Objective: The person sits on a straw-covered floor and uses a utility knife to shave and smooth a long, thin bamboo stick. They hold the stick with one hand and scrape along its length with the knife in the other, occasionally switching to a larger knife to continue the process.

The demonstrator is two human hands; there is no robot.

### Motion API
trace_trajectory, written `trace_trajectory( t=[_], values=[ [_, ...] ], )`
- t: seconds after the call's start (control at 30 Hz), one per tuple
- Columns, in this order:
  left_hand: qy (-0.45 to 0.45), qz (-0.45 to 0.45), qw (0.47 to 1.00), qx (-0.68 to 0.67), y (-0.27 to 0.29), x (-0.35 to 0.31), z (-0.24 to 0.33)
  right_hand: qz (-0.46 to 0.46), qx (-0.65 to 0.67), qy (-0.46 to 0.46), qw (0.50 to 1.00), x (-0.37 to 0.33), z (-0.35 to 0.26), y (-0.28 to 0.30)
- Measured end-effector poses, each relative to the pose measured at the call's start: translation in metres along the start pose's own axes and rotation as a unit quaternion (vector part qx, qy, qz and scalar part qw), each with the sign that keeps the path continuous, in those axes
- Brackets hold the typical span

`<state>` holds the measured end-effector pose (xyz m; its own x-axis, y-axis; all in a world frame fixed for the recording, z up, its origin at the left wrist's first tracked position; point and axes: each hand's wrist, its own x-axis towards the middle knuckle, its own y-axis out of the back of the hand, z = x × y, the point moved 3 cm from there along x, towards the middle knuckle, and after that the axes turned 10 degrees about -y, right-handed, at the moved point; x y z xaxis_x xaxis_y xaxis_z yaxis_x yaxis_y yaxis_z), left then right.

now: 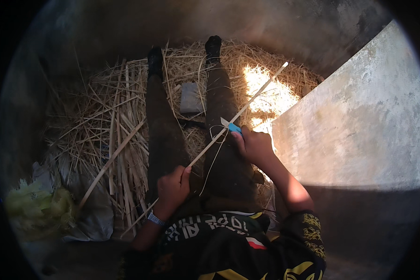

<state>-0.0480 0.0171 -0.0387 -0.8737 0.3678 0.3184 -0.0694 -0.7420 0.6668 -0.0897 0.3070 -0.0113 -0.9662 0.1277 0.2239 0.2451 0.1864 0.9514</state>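
Observation:
A long pale strip, like split bamboo or cane (259, 91), runs slantwise over my lap from lower left to upper right. My left hand (174, 188) is closed round its lower part. My right hand (255, 144) grips a blue-handled utility knife (234, 128), whose blade lies against the strip above my right thigh. Thin curled shavings (213, 161) hang from the strip near the blade. The fingers of my right hand partly hide the knife's handle.
My outstretched legs (224, 93) rest on a bed of shavings (184, 60). At left lies a pile of long split strips (121, 140), with a yellow-green plastic bag (42, 205) nearer. A grey block (192, 98) sits between my legs. A pale slab or wall (354, 121) rises at right.

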Motion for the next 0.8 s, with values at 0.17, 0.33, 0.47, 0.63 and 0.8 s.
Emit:
trace_trajectory(
  t=[0.17,0.33,0.47,0.63,0.8],
  values=[
    [0.009,-0.004,1.0,-0.011,-0.006,0.003,0.004,0.028,-0.063,-0.079,0.995,0.04,0.034,0.008],
    [0.064,-0.014,0.997,-0.038,-0.003,0.005,-0.006,0.035,0.027,-0.042,0.998,0.023,-0.009,0.003],
    [0.065,-0.02,0.996,-0.055,0.001,0.004,-0.008,0.013,-0.034,0.072,0.997,0.016,-0.014,-0.007],
    [0.028,-0.027,0.997,-0.06,-0.001,-0.004,-0.004,0.076,-0.071,-0.255,0.961,0.092,0.082,0.026],
    [0.072,-0.043,0.994,-0.071,0.001,0.001,0.0,0.046,0.054,-0.196,0.978,0.052,0.058,0.033]
  ],
)
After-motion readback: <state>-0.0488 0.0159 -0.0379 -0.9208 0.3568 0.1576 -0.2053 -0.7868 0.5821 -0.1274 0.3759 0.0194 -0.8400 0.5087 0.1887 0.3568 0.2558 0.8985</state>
